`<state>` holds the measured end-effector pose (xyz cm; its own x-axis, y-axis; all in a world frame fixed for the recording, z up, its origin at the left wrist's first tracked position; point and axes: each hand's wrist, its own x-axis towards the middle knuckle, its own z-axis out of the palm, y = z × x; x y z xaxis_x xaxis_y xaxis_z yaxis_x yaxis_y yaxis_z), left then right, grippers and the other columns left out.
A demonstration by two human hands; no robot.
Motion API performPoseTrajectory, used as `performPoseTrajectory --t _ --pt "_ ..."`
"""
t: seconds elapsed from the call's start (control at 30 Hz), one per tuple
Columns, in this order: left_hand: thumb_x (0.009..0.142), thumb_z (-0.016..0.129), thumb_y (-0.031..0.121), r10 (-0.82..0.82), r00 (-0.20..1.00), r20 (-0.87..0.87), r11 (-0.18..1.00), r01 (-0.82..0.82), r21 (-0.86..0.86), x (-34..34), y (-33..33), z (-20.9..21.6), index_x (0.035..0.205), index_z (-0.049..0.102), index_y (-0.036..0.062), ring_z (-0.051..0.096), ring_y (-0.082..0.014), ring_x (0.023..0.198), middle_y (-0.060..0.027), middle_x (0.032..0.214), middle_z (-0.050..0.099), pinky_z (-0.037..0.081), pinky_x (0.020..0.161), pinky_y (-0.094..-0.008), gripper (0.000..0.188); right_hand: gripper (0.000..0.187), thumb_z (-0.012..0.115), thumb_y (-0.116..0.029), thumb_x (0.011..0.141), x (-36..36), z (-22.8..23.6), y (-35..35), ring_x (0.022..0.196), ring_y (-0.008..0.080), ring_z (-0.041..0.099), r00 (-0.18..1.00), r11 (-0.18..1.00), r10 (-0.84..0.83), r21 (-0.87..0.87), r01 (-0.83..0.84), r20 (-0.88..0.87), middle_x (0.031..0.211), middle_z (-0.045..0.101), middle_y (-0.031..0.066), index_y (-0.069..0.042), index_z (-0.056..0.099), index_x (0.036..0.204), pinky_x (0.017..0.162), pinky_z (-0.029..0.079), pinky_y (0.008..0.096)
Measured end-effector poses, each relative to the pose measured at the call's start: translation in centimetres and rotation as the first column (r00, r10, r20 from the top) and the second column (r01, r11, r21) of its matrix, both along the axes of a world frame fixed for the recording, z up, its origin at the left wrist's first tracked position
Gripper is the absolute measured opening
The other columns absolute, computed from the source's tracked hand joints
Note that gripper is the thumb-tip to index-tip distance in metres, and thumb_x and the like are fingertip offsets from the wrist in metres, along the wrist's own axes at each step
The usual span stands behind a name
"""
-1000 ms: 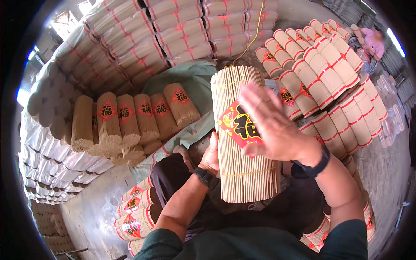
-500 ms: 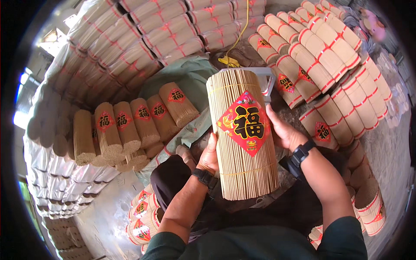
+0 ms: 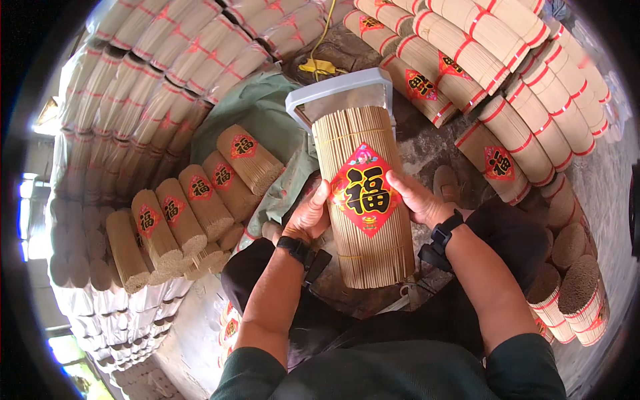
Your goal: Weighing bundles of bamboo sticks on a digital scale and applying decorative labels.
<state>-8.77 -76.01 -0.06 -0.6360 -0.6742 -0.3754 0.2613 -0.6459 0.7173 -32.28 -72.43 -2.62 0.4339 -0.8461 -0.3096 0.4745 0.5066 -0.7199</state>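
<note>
Between my two hands is a thick, round bundle of incense sticks (image 3: 373, 263), tan and thin, tied with yellow bands near both ends. A red diamond label (image 3: 365, 190) with a black character faces me on its side. My left hand (image 3: 311, 212) grips the bundle's left side, thumb pointing up along it. On the right side my right hand (image 3: 420, 199) presses, its thumb at the label's right corner. The other fingers of both hands are mostly hidden. Just beyond the bundle's top end stands a pale grey frame (image 3: 340, 85), partly covered by it.
Several labelled bundles (image 3: 187, 213) lie on the left by a green sheet (image 3: 237, 100). Red-banded bundles (image 3: 527, 140) are piled on the right. Plastic-wrapped stacks (image 3: 153, 73) rise at the far left. A yellow object (image 3: 317, 67) with a cord lies behind the frame.
The view has shifted, and more of the grey frame shows. The bundle sits slightly lower and further left in the picture. Both hands still grip it, the right thumb now over the label's corner.
</note>
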Motion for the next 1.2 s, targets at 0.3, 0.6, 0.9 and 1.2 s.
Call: performPoseTrajectory --t 0.3,0.6,0.9,1.2 --pt "0.077 0.072 0.049 0.097 0.983 0.158 0.992 -0.109 0.068 -1.1 -3.4 -4.9 0.136 0.039 0.0009 0.055 -0.0208 0.113 -0.01 0.127 0.055 0.045 0.096 -0.0355 0.083 0.061 0.068 -0.045 0.083 0.7 -3.1 -2.9 0.103 0.0154 0.059 0.993 0.988 -0.114 0.105 0.118 -0.044 0.114 0.061 0.0064 -0.005 0.05 0.126 0.087 0.047 0.0326" --pt "0.078 0.068 0.055 0.096 0.979 0.177 0.99 -0.112 0.082 0.2 -8.2 -7.5 0.132 0.043 -0.0017 0.057 -0.0205 0.11 -0.0105 0.124 0.057 0.046 0.095 -0.0341 0.082 0.061 0.068 -0.046 0.083 2.2 -4.4 -7.8 0.101 0.0139 0.059 0.988 0.981 -0.135 0.127 0.144 -0.073 0.113 0.062 0.0064 -0.004 0.051 0.125 0.086 0.048 0.0322" --pt "0.08 0.068 0.054 0.105 0.983 0.15 0.989 -0.119 0.089 0.6 -11.0 -10.6 0.134 0.041 -0.0011 0.056 -0.0191 0.11 -0.0101 0.124 0.057 0.046 0.095 -0.0331 0.081 0.061 0.068 -0.044 0.084 2.9 -6.5 -10.6 0.101 0.0146 0.059 0.981 0.973 -0.178 0.133 0.187 -0.077 0.113 0.061 0.0068 -0.004 0.049 0.125 0.084 0.049 0.0328" --pt "0.08 0.069 0.051 0.111 0.984 0.137 0.989 -0.124 0.085 0.2 -11.5 -11.9 0.136 0.038 -0.001 0.054 -0.0194 0.113 -0.0105 0.128 0.054 0.044 0.097 -0.0343 0.082 0.056 0.062 -0.041 0.089 2.5 -8.2 -10.8 0.101 0.0154 0.06 0.983 0.969 -0.174 0.167 0.182 -0.066 0.116 0.061 0.0076 -0.002 0.048 0.126 0.087 0.049 0.0329"
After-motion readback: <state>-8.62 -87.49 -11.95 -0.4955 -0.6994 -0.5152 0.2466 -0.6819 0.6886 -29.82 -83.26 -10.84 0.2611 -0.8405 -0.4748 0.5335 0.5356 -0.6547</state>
